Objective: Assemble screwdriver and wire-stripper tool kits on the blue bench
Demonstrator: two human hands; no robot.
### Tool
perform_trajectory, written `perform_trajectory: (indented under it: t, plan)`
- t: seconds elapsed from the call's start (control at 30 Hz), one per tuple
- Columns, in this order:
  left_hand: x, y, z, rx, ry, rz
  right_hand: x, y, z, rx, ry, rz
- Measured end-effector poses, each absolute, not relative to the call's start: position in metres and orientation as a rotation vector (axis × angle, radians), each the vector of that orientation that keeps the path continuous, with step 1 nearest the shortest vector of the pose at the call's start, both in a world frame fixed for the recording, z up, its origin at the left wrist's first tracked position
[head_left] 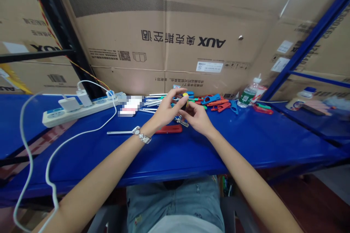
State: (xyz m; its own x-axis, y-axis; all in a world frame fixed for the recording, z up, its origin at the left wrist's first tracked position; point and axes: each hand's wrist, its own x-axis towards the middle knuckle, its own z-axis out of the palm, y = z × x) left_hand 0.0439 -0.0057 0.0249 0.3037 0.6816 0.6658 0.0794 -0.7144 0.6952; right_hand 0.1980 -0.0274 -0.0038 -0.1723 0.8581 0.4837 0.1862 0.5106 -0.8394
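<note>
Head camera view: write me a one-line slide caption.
Left hand and right hand meet around a small yellow-topped item above a blue table, near red and blue pieces.

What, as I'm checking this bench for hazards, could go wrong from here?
The small yellow-topped piece between the left hand and right hand could slip. The white cable runs by the left forearm and might snag. The bottle stands beside blue pieces, so reaching there might topple it.

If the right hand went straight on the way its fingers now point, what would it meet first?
Most likely the yellow-topped object, at the fingertips of the right hand; the left hand seems next. Depth is unclear, so I cannot say whether they touch.
</note>
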Motion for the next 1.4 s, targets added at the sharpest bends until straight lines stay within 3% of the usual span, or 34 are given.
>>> perform_trajectory:
  t: [0.13, 0.33, 0.57, 0.77, 0.93, 1.17, 1.4]
  plan:
    - [0.043, -0.006, 0.025, 2.036, 0.61, 1.341, 0.202, -0.03, 0.001, -0.876, -1.773, 0.829]
    - [0.049, -0.004, 0.025, 1.983, 0.74, 1.561, 0.198, -0.022, -0.011, -0.964, -1.621, 0.583]
    - [0.04, -0.005, 0.029, 2.114, 0.635, 1.368, 0.2, -0.026, -0.006, -0.876, -1.764, 0.754]
    - [0.046, -0.004, 0.027, 1.995, 0.758, 1.542, 0.198, -0.024, -0.012, -0.963, -1.682, 0.631]
    - [0.03, 0.0, 0.023, 2.098, 0.82, 1.572, 0.2, -0.024, -0.011, -0.927, -1.656, 0.735]
    - [0.001, 0.005, -0.004, 2.522, 0.705, 0.785, 0.204, -0.024, -0.01, -0.925, -1.654, 0.821]
    - [0.011, 0.005, -0.014, 2.584, 0.73, 0.73, 0.203, -0.024, -0.007, -0.938, -1.544, 0.812]
